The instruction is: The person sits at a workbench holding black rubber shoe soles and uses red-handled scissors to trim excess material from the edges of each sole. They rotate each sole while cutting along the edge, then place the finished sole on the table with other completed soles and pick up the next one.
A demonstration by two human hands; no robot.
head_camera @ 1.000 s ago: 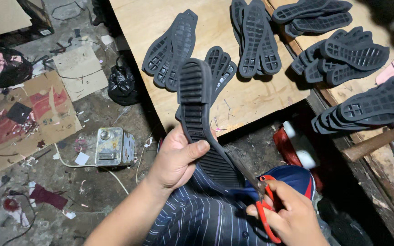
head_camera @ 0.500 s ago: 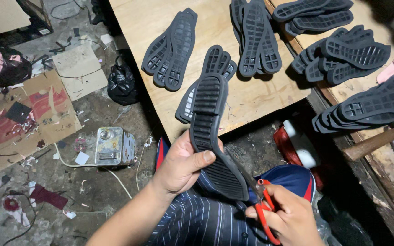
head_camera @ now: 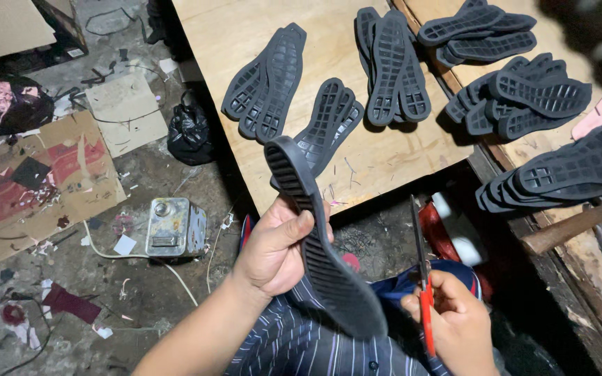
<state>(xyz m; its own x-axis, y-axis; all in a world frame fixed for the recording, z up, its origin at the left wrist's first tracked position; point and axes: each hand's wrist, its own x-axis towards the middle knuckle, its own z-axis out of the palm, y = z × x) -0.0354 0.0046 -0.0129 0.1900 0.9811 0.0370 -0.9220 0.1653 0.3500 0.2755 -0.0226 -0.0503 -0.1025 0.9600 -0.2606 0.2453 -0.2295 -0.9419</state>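
One dark rubber shoe sole (head_camera: 315, 244) stands at the lower centre of the frame, turned on edge so its ribbed tread shows, running from just above the middle down toward the bottom. The left hand (head_camera: 276, 247) grasps it around the waist, thumb lying across the tread side and fingers wrapped behind. To the lower right, the right hand (head_camera: 454, 327) is clenched around the red handles of a pair of scissors (head_camera: 421, 278), whose dark blades point straight up, just beside the sole but not touching it. Beneath both hands lies a striped shirt (head_camera: 301, 345).

Above, a pale plywood table (head_camera: 245, 42) carries several stacks of similar soles (head_camera: 266, 80), tread up, spread from the upper centre to the right edge. A wooden-handled hammer (head_camera: 569, 226) lies at the right. In the left half, the littered floor holds a metal can (head_camera: 172, 226), a black bag (head_camera: 189, 136) and flattened cardboard (head_camera: 43, 184).
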